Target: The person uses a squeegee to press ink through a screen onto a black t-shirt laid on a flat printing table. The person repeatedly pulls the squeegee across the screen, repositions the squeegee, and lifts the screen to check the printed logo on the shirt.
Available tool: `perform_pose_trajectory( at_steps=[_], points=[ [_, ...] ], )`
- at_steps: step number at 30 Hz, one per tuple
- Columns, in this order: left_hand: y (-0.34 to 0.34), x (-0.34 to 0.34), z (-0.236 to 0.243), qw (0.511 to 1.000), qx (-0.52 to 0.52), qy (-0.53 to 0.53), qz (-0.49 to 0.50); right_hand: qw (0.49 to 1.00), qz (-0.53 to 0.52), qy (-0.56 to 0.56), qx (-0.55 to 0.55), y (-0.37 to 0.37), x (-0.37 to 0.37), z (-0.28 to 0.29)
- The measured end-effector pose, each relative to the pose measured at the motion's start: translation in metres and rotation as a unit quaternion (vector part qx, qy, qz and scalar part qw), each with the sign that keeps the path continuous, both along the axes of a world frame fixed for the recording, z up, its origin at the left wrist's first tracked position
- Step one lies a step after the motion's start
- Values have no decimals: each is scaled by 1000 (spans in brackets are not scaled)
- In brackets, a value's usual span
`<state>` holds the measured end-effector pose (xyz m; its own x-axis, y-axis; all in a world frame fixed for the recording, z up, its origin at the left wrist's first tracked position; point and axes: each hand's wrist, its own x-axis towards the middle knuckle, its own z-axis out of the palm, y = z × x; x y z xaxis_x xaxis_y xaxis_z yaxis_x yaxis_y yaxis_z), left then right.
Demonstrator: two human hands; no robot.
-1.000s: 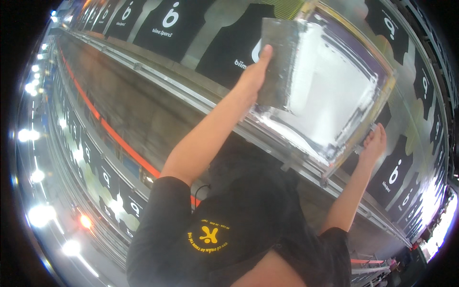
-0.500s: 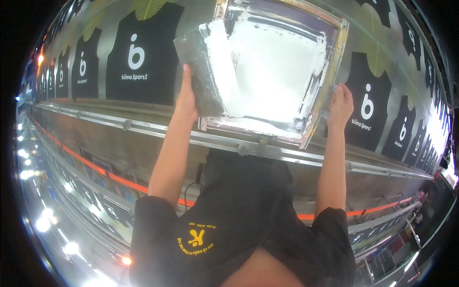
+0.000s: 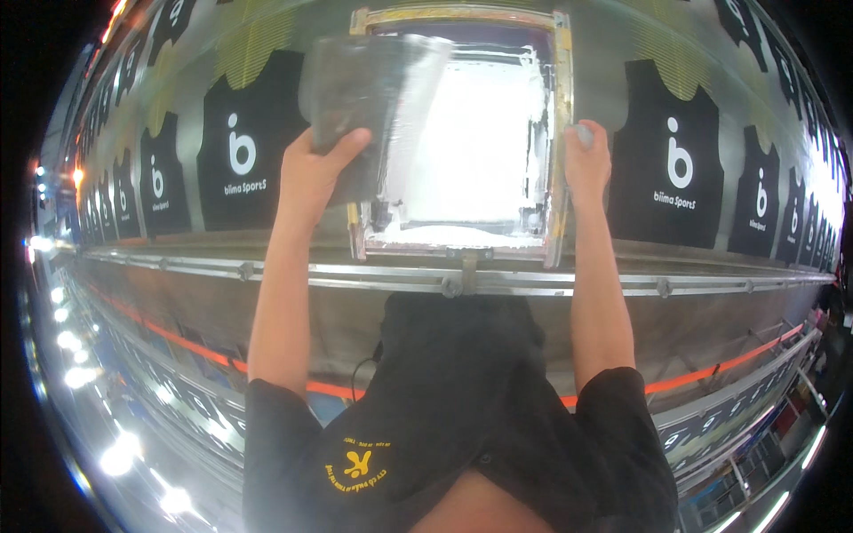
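Note:
My left hand (image 3: 322, 169) is closed around a broad grey squeegee (image 3: 351, 75), thumb lying over its face. The squeegee is smeared by motion and overlaps the left side of a screen-printing frame (image 3: 562, 84); whether its blade touches the mesh I cannot tell. Thick white ink (image 3: 484, 138) covers most of the screen's middle and streaks its borders. At the frame's right side, my right hand (image 3: 588, 164) is curled around a small pale grey piece, which peeks out by the thumb. How that piece joins the frame is hidden.
Black garment pieces with white prints lie along the long table, one left (image 3: 249, 142) and one right (image 3: 671, 160) of the frame, with several more beyond. A metal rail (image 3: 373, 277) with clamps runs along the near edge. Behind me are an orange strip (image 3: 711, 369) and another table.
The frame now appears squarer and farther left in view, and the whole view has turned. The squeegee has tilted differently and blurred. Both hands keep their holds.

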<state>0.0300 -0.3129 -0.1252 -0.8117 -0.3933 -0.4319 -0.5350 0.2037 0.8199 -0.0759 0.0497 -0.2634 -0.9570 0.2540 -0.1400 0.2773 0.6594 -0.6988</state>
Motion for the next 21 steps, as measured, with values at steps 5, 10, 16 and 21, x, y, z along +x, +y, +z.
perform_pose_trajectory(
  at_steps=[5,10,16,21],
  points=[
    [132,-115,18,877,-353,24,-325,1000,-24,3,7,105,-13,21],
    [183,-214,-22,751,-467,183,-429,998,-57,12,13,142,-7,30],
    [194,-244,-27,772,-445,117,-439,999,-46,22,8,153,-3,41],
    [183,-245,-34,761,-476,134,-420,945,67,274,167,135,-52,70]
  ],
)
